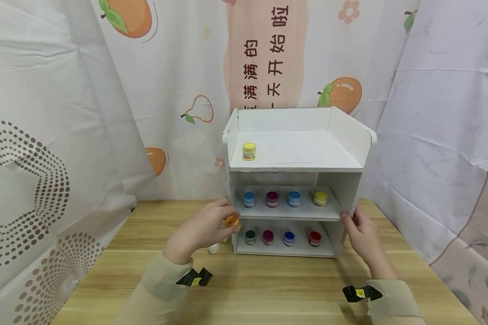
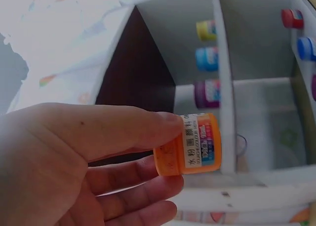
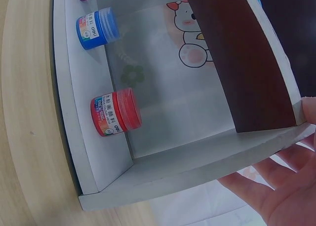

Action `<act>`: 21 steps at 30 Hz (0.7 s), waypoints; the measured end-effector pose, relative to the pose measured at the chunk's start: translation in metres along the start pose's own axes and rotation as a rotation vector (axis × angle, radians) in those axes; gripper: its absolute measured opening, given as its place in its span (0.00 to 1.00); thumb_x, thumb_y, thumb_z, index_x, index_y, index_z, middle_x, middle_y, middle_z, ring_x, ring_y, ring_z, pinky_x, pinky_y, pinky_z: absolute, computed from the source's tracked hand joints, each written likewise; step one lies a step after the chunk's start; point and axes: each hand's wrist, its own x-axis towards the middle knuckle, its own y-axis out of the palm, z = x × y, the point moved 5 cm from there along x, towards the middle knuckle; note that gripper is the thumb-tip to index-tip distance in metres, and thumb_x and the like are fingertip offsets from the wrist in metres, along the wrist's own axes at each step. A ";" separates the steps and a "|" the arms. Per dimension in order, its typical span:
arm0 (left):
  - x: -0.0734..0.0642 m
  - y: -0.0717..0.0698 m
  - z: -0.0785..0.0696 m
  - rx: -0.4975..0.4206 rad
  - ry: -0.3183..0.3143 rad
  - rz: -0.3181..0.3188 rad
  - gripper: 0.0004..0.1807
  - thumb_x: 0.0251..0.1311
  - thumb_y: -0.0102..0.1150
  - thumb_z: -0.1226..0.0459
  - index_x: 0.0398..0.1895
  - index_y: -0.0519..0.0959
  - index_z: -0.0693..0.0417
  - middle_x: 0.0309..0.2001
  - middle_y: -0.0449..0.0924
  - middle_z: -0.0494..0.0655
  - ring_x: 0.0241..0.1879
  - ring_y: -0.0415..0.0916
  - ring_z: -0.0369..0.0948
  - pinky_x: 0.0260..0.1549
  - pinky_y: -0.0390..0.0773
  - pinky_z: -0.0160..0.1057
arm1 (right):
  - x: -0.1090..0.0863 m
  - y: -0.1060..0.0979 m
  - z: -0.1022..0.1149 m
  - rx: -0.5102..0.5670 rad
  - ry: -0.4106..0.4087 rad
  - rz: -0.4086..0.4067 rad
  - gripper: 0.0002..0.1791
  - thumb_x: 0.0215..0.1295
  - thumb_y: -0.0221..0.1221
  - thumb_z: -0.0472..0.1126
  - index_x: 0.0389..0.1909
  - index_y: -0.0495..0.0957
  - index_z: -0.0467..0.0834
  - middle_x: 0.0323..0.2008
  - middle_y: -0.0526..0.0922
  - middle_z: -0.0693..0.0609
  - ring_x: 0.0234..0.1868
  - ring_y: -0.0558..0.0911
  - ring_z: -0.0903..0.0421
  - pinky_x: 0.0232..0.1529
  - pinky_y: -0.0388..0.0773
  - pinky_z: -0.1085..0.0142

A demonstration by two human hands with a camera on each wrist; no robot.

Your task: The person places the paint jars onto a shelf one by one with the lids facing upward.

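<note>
An orange paint jar (image 1: 232,221) is pinched between the thumb and fingers of my left hand (image 1: 203,230), just off the left side of a white shelf unit (image 1: 351,135). In the left wrist view, the jar (image 2: 202,142) turns its printed label to the camera. On the right, my right hand (image 1: 363,234) grips the unit's side panel at middle-board height, thumb on the front edge and fingers on the outer face. The right wrist view shows a red jar (image 3: 114,112) and a blue jar (image 3: 97,28) on the lowest board near that panel.
A lone yellow jar (image 1: 249,151) stands on the top board. Light blue, purple and yellow jars (image 1: 320,198) line the middle board; the bottom row starts with a green jar (image 1: 250,237). A white object (image 1: 213,248) lies on the wooden table (image 1: 268,289) by my left wrist.
</note>
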 end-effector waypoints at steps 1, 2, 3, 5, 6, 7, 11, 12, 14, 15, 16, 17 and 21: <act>0.003 -0.002 -0.003 -0.003 0.019 -0.006 0.11 0.61 0.72 0.63 0.46 0.86 0.55 0.42 0.77 0.42 0.37 0.76 0.40 0.36 0.80 0.34 | 0.000 0.000 0.000 -0.001 0.000 0.002 0.23 0.79 0.52 0.44 0.67 0.69 0.35 0.53 0.81 0.29 0.53 0.80 0.35 0.39 0.66 0.86; 0.006 -0.004 -0.007 -0.003 0.037 -0.012 0.12 0.61 0.72 0.64 0.47 0.86 0.56 0.42 0.77 0.42 0.37 0.76 0.40 0.36 0.80 0.34 | -0.001 0.000 0.000 -0.002 0.001 0.004 0.23 0.79 0.52 0.43 0.67 0.69 0.35 0.53 0.81 0.29 0.53 0.80 0.35 0.39 0.66 0.86; 0.008 -0.006 -0.010 -0.006 0.056 -0.020 0.12 0.61 0.72 0.64 0.47 0.85 0.57 0.42 0.77 0.43 0.37 0.76 0.40 0.36 0.79 0.33 | -0.001 -0.001 0.000 -0.004 0.001 0.003 0.23 0.79 0.52 0.43 0.67 0.69 0.35 0.53 0.81 0.29 0.53 0.80 0.35 0.39 0.66 0.86; 0.013 -0.011 -0.016 -0.017 0.083 -0.034 0.13 0.60 0.72 0.66 0.47 0.85 0.58 0.42 0.78 0.43 0.38 0.77 0.40 0.38 0.80 0.33 | -0.001 -0.001 0.000 -0.008 0.002 0.002 0.23 0.79 0.52 0.44 0.67 0.70 0.35 0.53 0.81 0.29 0.53 0.80 0.35 0.40 0.66 0.86; 0.016 -0.014 -0.019 -0.024 0.091 -0.040 0.13 0.60 0.72 0.67 0.47 0.85 0.59 0.43 0.78 0.43 0.39 0.77 0.39 0.39 0.80 0.33 | -0.001 -0.001 0.000 -0.008 0.003 0.000 0.23 0.79 0.52 0.44 0.67 0.70 0.35 0.53 0.81 0.30 0.53 0.81 0.35 0.40 0.66 0.86; 0.018 -0.016 -0.022 -0.031 0.098 -0.047 0.13 0.60 0.72 0.67 0.47 0.85 0.59 0.43 0.78 0.43 0.40 0.77 0.39 0.40 0.80 0.33 | -0.001 -0.001 0.000 -0.009 0.003 -0.002 0.23 0.79 0.52 0.44 0.67 0.70 0.35 0.53 0.81 0.30 0.53 0.81 0.36 0.40 0.66 0.86; 0.026 -0.029 -0.032 -0.031 0.120 -0.084 0.13 0.59 0.72 0.68 0.48 0.85 0.59 0.44 0.78 0.44 0.41 0.77 0.38 0.43 0.81 0.34 | -0.001 -0.001 0.001 -0.011 0.004 -0.007 0.23 0.79 0.53 0.45 0.66 0.71 0.36 0.52 0.82 0.31 0.53 0.81 0.37 0.40 0.67 0.85; 0.028 -0.033 -0.035 -0.028 0.128 -0.096 0.13 0.59 0.72 0.68 0.48 0.84 0.59 0.44 0.78 0.44 0.42 0.77 0.38 0.43 0.81 0.34 | -0.001 -0.001 0.001 -0.014 0.005 -0.007 0.23 0.79 0.53 0.45 0.66 0.71 0.36 0.52 0.82 0.31 0.53 0.81 0.37 0.41 0.67 0.85; 0.031 -0.039 -0.040 -0.021 0.144 -0.120 0.14 0.59 0.72 0.68 0.48 0.84 0.58 0.44 0.79 0.45 0.42 0.78 0.38 0.44 0.81 0.34 | -0.001 -0.001 0.000 -0.020 0.004 -0.003 0.23 0.79 0.53 0.45 0.66 0.71 0.36 0.52 0.82 0.31 0.53 0.81 0.37 0.40 0.69 0.83; 0.033 -0.042 -0.042 -0.019 0.152 -0.131 0.14 0.59 0.72 0.68 0.48 0.84 0.58 0.44 0.79 0.45 0.42 0.78 0.39 0.44 0.80 0.34 | -0.001 -0.001 0.000 -0.022 0.005 -0.002 0.23 0.79 0.53 0.45 0.66 0.71 0.36 0.52 0.82 0.31 0.53 0.81 0.37 0.40 0.69 0.82; 0.034 -0.045 -0.044 -0.022 0.156 -0.139 0.14 0.59 0.72 0.68 0.48 0.84 0.58 0.45 0.79 0.45 0.42 0.78 0.38 0.44 0.80 0.34 | -0.001 -0.001 0.000 -0.022 0.004 -0.001 0.23 0.79 0.53 0.45 0.66 0.71 0.36 0.52 0.82 0.31 0.53 0.81 0.37 0.40 0.69 0.82; 0.036 -0.048 -0.046 -0.024 0.165 -0.148 0.15 0.59 0.72 0.68 0.48 0.84 0.58 0.45 0.78 0.45 0.42 0.77 0.38 0.45 0.80 0.34 | -0.001 -0.001 0.000 -0.021 0.004 -0.001 0.23 0.79 0.53 0.45 0.66 0.71 0.36 0.52 0.82 0.31 0.53 0.81 0.37 0.40 0.69 0.83; 0.046 -0.057 -0.053 -0.016 0.203 -0.192 0.14 0.59 0.72 0.68 0.49 0.84 0.59 0.45 0.79 0.46 0.42 0.77 0.38 0.43 0.80 0.33 | -0.001 -0.001 0.000 -0.009 0.004 0.000 0.23 0.79 0.52 0.45 0.67 0.70 0.36 0.53 0.81 0.31 0.54 0.81 0.36 0.41 0.67 0.84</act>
